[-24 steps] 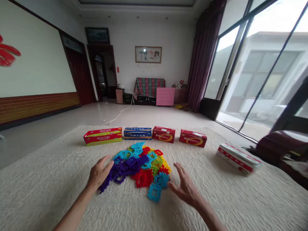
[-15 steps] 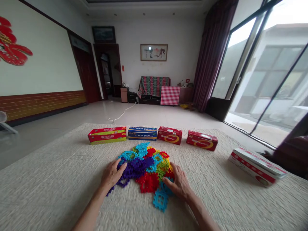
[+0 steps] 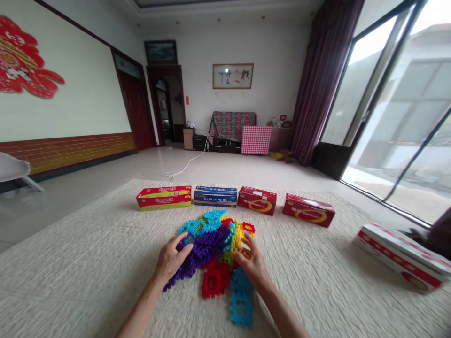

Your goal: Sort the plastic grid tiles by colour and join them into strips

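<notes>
Hands (image 3: 172,257) (image 3: 255,265) cupping plastic pieces (image 3: 209,246), closer together now

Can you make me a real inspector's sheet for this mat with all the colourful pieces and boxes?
Surface: pale textured mat, lying on a tiled floor.
Pieces: purple, light blue, red, yellow and green plastic pieces in a loose, overlapping heap.
Clutter: red-and-green box, blue box and two dark red boxes beyond the heap; white-and-red box off to the right.
Hands: left hand spread at the purple pieces; right hand at yellow and green ones, grip unclear.
Cables: white cable on the floor beyond the mat.
Surroundings: white chair left, purple curtain and glass doors right.
</notes>
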`<state>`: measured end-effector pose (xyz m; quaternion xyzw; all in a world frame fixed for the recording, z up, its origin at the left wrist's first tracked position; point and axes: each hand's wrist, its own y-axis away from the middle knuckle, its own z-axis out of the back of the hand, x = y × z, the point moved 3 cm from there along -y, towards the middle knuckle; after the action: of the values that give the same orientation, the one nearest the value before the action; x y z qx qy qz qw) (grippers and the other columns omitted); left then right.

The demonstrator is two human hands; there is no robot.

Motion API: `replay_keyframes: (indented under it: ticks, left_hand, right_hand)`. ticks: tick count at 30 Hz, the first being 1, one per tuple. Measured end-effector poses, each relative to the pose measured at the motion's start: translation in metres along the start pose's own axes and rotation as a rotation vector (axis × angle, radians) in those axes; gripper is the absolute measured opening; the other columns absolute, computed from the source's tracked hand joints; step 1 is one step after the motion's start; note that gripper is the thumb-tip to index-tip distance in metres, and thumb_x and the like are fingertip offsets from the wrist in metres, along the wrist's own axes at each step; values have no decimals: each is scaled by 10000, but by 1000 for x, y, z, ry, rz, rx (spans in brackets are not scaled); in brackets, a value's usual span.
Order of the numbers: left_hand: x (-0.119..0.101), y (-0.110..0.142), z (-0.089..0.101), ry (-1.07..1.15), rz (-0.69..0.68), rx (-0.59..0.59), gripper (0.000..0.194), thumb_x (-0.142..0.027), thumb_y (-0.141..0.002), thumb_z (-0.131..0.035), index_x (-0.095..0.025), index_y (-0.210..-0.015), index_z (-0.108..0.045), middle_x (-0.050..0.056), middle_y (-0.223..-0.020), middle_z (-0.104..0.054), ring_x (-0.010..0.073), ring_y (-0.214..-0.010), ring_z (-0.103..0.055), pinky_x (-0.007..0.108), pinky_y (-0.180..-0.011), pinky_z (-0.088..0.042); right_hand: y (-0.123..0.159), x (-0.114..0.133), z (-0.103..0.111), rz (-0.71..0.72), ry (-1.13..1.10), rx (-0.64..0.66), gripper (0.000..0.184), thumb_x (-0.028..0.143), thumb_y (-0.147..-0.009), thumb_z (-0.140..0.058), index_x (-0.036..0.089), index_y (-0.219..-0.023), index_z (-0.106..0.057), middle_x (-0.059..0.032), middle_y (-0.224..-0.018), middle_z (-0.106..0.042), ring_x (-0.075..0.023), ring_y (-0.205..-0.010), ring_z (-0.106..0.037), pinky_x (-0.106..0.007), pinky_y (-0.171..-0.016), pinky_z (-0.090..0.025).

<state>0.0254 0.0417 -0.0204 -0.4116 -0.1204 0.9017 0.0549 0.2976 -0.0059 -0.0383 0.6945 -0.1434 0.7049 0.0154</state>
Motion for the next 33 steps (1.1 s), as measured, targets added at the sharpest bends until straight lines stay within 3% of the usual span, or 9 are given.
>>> replay_keyframes:
  ticks: [5,14,19,23,25,27,33]
  left_hand:
    - [5,-2,5,9,43,-60,486,-474,-749,-569,-199,-1141,-654,78,-1182,-682,247,-1130,-611,360,-995,-456]
    - [16,-7,8,9,97,-157,486,-533,-809,-467,-194,-1076,-692,88,-1164,-694,270,-1140,-608,381,-977,-472]
    - [19,-11,9,-6,92,-176,490,-537,-812,-449,-188,-1035,-710,88,-1125,-712,270,-1080,-641,364,-922,-510]
    - [23,-13,9,-28,93,-176,487,-531,-823,-445,-192,-1049,-711,77,-1097,-724,260,-1047,-660,340,-903,-521]
    - [25,-15,9,-34,99,-183,479,-530,-823,-446,-198,-1035,-720,73,-1079,-731,260,-1030,-668,334,-889,-526]
    - [26,-16,8,-33,114,-193,465,-528,-819,-451,-207,-1005,-731,69,-1061,-737,264,-1020,-672,332,-870,-533]
    - [33,-19,6,-1,102,-277,428,-514,-795,-474,-214,-942,-741,67,-1026,-744,272,-1015,-670,361,-878,-531]
  right_hand:
    - [-7,1,-12,-17,73,3,671,452,-657,-708,179,-1239,-517,-125,-1119,-628,-259,-885,-659,-373,-694,-583]
    - [-19,25,-44,137,173,75,432,354,-732,-648,201,-1134,-605,-96,-1111,-647,-232,-910,-647,-369,-762,-566]
    - [-28,45,-69,268,265,208,429,233,-727,-621,208,-1154,-594,-81,-1094,-647,-210,-911,-643,-376,-801,-547]
    - [-37,61,-79,303,225,397,411,269,-753,-634,233,-1161,-603,-45,-1025,-667,-195,-891,-653,-309,-706,-554]
    - [-52,63,-74,301,296,385,319,323,-809,-590,218,-1106,-641,-36,-959,-687,-183,-834,-660,-290,-680,-548]
    - [-76,59,-65,304,443,264,272,332,-865,-505,203,-1039,-670,-40,-956,-701,-180,-831,-662,-299,-730,-540]
    - [-153,20,-62,226,672,210,321,355,-808,-584,199,-1073,-674,-104,-1155,-655,-270,-1094,-592,-378,-935,-456]
